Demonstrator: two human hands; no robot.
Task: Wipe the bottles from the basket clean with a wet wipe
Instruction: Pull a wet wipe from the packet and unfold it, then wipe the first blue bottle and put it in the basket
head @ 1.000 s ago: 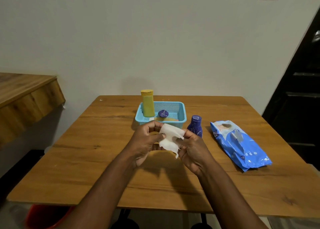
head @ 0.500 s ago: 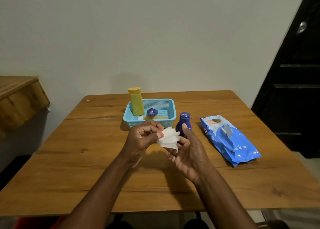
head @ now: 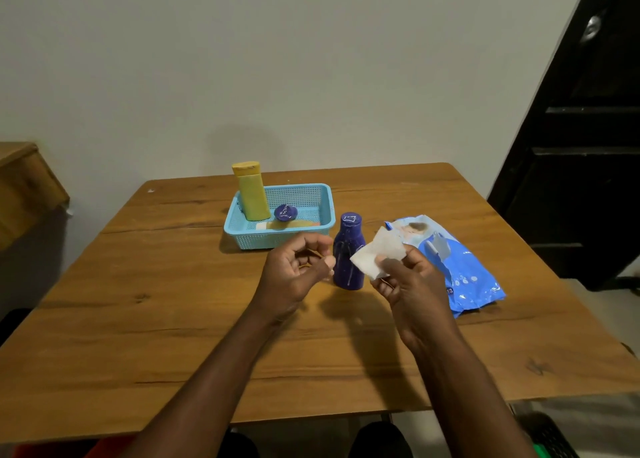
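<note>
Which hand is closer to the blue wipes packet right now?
Right. The right hand, holding the wet wipe, sits just beside the wipes packet; the left hand is beyond the purple bottle.

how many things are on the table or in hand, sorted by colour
Yellow: 1, the yellow bottle standing in the basket.
Blue or purple: 4, the basket, the round purple cap in it, the dark blue bottle on the table, the wipes pack.
White: 1, the wet wipe held in the right hand.
Orange-tan: 1, a thing lying flat in the basket.
Total: 7
</note>
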